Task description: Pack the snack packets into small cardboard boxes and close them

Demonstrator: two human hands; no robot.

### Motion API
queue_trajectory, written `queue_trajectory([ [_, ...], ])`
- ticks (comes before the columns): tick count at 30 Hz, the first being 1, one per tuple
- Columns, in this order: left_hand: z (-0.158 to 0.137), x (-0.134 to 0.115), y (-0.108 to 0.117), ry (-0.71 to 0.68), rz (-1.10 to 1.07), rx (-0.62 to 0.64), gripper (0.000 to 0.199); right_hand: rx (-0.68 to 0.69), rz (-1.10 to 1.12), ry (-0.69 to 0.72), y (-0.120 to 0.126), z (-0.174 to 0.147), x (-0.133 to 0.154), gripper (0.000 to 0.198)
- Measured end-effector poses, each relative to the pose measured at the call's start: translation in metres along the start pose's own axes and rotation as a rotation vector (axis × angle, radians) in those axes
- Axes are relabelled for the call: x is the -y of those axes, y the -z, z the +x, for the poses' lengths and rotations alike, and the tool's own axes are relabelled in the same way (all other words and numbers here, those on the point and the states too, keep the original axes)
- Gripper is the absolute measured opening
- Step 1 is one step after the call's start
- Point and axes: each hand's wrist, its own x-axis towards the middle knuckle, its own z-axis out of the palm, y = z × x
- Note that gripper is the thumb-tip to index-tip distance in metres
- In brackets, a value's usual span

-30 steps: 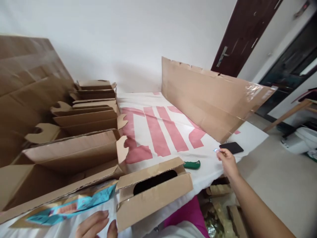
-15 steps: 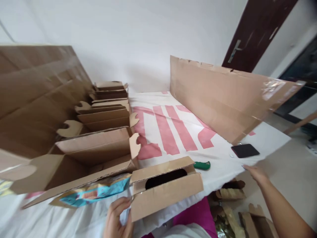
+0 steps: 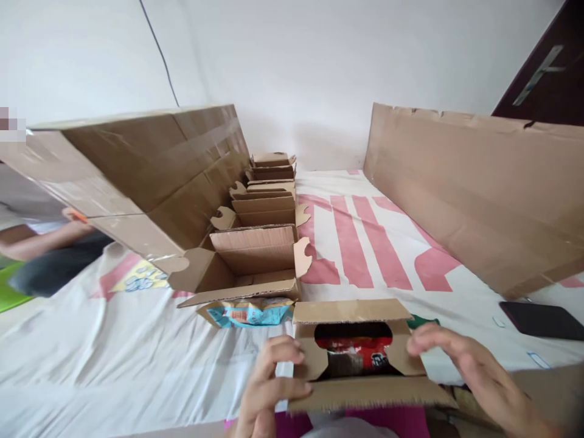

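A small cardboard box [image 3: 351,392] stands at the table's front edge with its long flaps raised and its end flaps folded inward. Through the gap a red packet [image 3: 365,353] shows inside. My left hand [image 3: 271,383] grips the box's left end, its fingers and thumb on the cardboard edges. My right hand [image 3: 469,365] has its fingers stretched out, the tips touching the right end flap; its thumb is hidden. Just behind that hand lies a green-handled tool [image 3: 423,320], partly covered. A blue snack packet [image 3: 253,313] lies left of the box, against a larger open carton.
A row of open cartons [image 3: 255,258] runs back toward the wall, beside a big taped box [image 3: 182,164]. A tall cardboard panel [image 3: 474,194] stands at right, near a black phone [image 3: 542,319]. Another person's arm [image 3: 41,240] shows at far left.
My right hand has come from the table's right edge to the box. The end flaps are now folded in and the red packet shows. The view has turned left.
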Motion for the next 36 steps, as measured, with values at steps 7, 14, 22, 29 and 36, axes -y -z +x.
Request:
queue_trajectory([
  [7, 0.016, -0.011, -0.003, -0.201, 0.266, 0.302, 0.008, 0.384, -0.474, 0.231, -0.026, 0.031, 0.038, 0.024],
  [14, 0.039, -0.024, 0.001, -0.064, 0.487, 0.605, 0.046, 0.334, -0.774, 0.294, -0.044, 0.048, 0.037, 0.047],
  [22, 0.018, -0.014, -0.011, -0.026, 0.412, 0.389, 0.058, -0.001, -0.874, 0.324, -0.019, 0.040, 0.023, 0.021],
  [29, -0.008, 0.004, -0.015, 0.107, 0.291, 0.088, 0.091, -0.063, -0.899, 0.127, -0.010, 0.031, -0.017, 0.054],
  [36, -0.042, 0.026, -0.030, 0.363, 0.361, -0.021, 0.115, 0.068, -0.781, -0.065, -0.015, 0.036, -0.024, 0.064],
])
